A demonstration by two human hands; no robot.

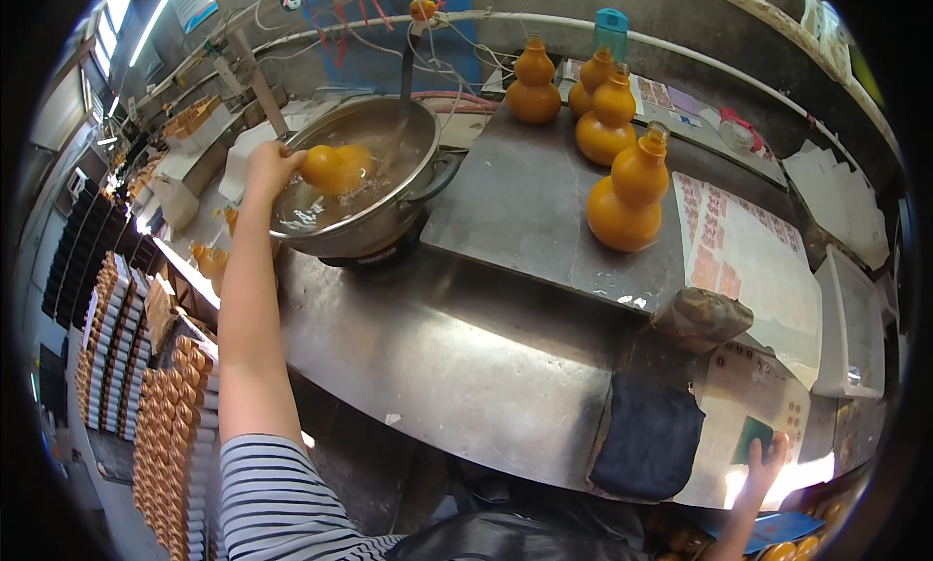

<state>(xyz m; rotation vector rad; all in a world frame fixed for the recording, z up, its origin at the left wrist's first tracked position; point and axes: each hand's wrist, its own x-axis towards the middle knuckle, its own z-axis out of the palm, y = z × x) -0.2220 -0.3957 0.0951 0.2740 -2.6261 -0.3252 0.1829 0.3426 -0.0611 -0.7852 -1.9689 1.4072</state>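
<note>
Gourd-shaped orange bottle (335, 170) lies on its side in the water of the round metal pan (384, 223), long axis running roughly left to right, wide base toward the pan's middle and narrow end toward me. My left hand (275, 165) pinches it by that narrow end (my fingertips hide the neck itself), reaching over the pan's left rim. From the base, a stretch of water reaches to the right wall, where a dark side handle (432, 178) sticks out beside the gray slab (505, 202). A long dark handle (406, 70) rises at the far rim. The slab's surface spreads between pan and upright gourd bottles (627, 206), their necks pointing up; its near edge borders the steel tabletop (486, 357). Well apart, my right hand (768, 464) touches a green flat piece (749, 439) over a printed sheet (724, 396); whether it pinches or merely presses, I cannot tell.
</note>
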